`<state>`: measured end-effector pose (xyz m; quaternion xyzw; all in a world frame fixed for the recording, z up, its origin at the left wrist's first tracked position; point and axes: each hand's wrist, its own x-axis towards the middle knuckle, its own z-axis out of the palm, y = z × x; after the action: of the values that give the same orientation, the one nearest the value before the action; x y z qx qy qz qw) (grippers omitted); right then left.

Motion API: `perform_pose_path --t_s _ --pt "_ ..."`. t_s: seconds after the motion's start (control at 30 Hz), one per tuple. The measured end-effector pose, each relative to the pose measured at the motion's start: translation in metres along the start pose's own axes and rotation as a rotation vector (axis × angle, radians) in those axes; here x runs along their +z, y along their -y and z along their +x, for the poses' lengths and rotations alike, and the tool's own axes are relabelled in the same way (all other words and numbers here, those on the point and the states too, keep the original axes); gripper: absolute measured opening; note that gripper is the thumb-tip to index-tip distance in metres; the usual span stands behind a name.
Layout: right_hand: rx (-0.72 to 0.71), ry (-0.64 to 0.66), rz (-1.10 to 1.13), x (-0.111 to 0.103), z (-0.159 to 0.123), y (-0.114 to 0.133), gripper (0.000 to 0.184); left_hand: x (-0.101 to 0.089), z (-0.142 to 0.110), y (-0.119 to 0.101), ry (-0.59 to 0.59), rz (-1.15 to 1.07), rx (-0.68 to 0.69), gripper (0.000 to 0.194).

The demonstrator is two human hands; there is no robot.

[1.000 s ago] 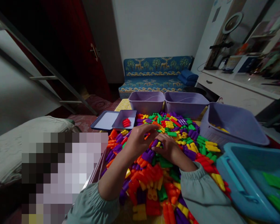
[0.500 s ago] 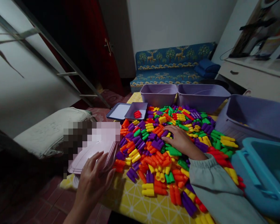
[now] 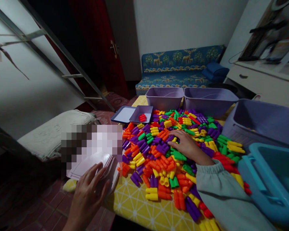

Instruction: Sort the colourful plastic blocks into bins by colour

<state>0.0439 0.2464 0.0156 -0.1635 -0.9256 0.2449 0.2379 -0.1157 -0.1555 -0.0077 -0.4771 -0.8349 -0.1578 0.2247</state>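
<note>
My left hand [image 3: 89, 189], palm down with its fingers stretched out, lies at the near edge of a glossy pale pink stack [image 3: 91, 160] that looks like flat lids or folders. Part of that stack is blurred out. Over the pile of bullet-shaped plastic toy blocks [image 3: 159, 163], my right hand [image 3: 186, 146] has its thumb and fingers curled around a purple toy block [image 3: 170, 139]. A yellow block [image 3: 174, 140] shows beside it, under the fingers. The blocks are purple, orange, yellow, green and red.
Three purple bins [image 3: 165, 98] line the far and right sides of the table. A blue tub with a handle [image 3: 267, 183] stands at the near right. Beyond the pile, a small tray [image 3: 148, 115] holds red blocks, beside a white-faced lid [image 3: 122, 114]. The yellow tablecloth [image 3: 135, 205] shows in front.
My left hand has left the pile, where it was near my right hand, and moved left and nearer onto the pink stack. My right hand stays at the same spot. The view has shifted.
</note>
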Motion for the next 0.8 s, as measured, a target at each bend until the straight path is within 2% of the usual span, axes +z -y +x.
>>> perform_pose_path --t_s 0.13,0.23,0.33,0.4,0.5,0.57,0.63,0.7,0.8 --pt "0.001 -0.015 0.036 -0.008 0.001 0.009 0.028 -0.002 0.014 -0.018 -0.033 -0.064 -0.002 0.039" --pt "-0.019 -0.065 0.046 -0.031 -0.007 0.034 0.032 0.005 0.029 -0.038 -0.024 -0.154 0.018 0.036" --pt "-0.097 -0.063 0.025 -0.057 -0.033 0.067 0.031 0.017 0.040 -0.058 0.013 -0.244 0.056 0.034" --pt "-0.145 -0.002 -0.024 -0.065 -0.062 0.083 0.034 0.024 0.044 -0.070 0.057 -0.282 0.069 0.038" --pt "-0.186 0.051 -0.166 -0.056 -0.117 0.090 0.047 0.029 0.047 -0.088 0.129 -0.325 0.108 0.051" --pt "-0.243 0.126 -0.276 -0.042 -0.155 0.084 0.067 0.029 0.046 -0.100 0.170 -0.359 0.162 0.059" --pt "-0.270 0.214 -0.359 -0.030 -0.183 0.075 0.077 0.027 0.045 -0.111 0.203 -0.380 0.224 0.068" --pt "-0.245 0.236 -0.399 -0.022 -0.196 0.067 0.079 0.027 0.045 -0.120 0.228 -0.372 0.258 0.075" --pt "-0.194 0.228 -0.419 -0.017 -0.187 0.064 0.073 0.029 0.051 -0.132 0.255 -0.341 0.303 0.077"
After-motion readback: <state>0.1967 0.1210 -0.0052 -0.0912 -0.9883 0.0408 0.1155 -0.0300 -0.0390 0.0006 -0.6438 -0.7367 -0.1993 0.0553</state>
